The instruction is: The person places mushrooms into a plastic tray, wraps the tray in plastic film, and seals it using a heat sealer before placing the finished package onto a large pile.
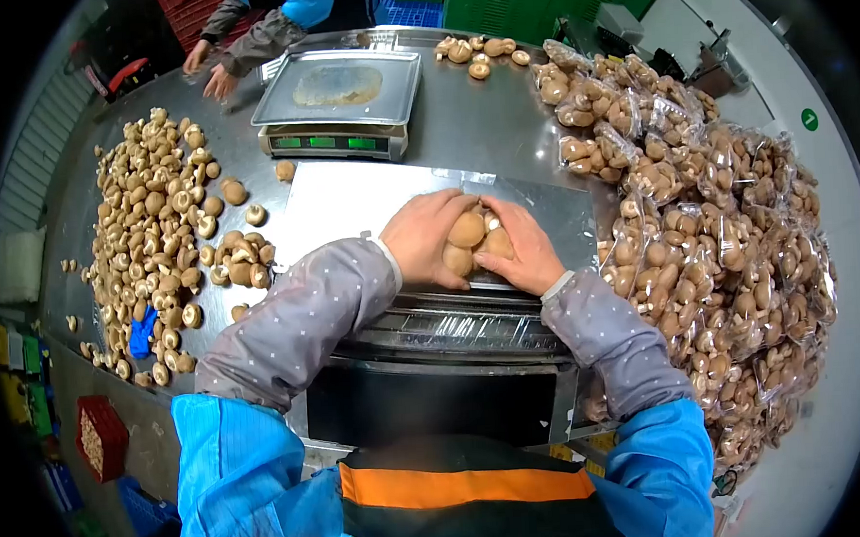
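My left hand (424,240) and my right hand (526,248) cup a small cluster of brown mushrooms (466,231) from both sides, fingers curved round it. The cluster is close over the front part of a flat metal plate (334,201). Just below my hands lies a roll of clear plastic film (453,333) on the wrapping machine. Part of the cluster is hidden by my fingers and palms.
Loose mushrooms (150,215) are heaped on the left, with a blue item (143,334) among them. A digital scale (336,142) stands beyond the plate. Wrapped mushroom packs (732,272) pile up on the right. Another person's hands (218,80) are at the far left.
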Demonstrator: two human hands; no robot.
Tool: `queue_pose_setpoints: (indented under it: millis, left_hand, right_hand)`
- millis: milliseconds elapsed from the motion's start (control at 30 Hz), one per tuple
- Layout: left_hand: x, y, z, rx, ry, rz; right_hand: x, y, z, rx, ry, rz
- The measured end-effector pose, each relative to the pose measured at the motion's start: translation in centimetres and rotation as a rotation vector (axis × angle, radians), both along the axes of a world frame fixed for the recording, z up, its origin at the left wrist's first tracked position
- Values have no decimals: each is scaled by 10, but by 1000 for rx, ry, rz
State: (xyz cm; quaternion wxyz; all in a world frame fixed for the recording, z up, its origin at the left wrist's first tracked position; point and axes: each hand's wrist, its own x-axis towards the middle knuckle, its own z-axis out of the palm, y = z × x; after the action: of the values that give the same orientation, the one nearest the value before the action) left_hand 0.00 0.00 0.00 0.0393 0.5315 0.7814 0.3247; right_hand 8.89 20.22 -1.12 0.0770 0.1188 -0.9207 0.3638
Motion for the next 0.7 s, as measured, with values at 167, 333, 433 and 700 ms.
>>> queue_pose_setpoints:
  millis: [167, 333, 433, 700]
  left_hand:
    - [-9, -1, 4, 83, -54, -63]
    - [-11, -8, 4, 93, -29, 29]
    - [-9, -15, 9, 75, -360, -47]
    - [37, -157, 56, -319, 456, -6]
  right_hand:
    - [0, 2, 1, 73, 127, -21]
    - [0, -1, -2, -58, 89, -47]
    - [3, -3, 2, -88, 44, -88]
    - [124, 77, 63, 451, 52, 211]
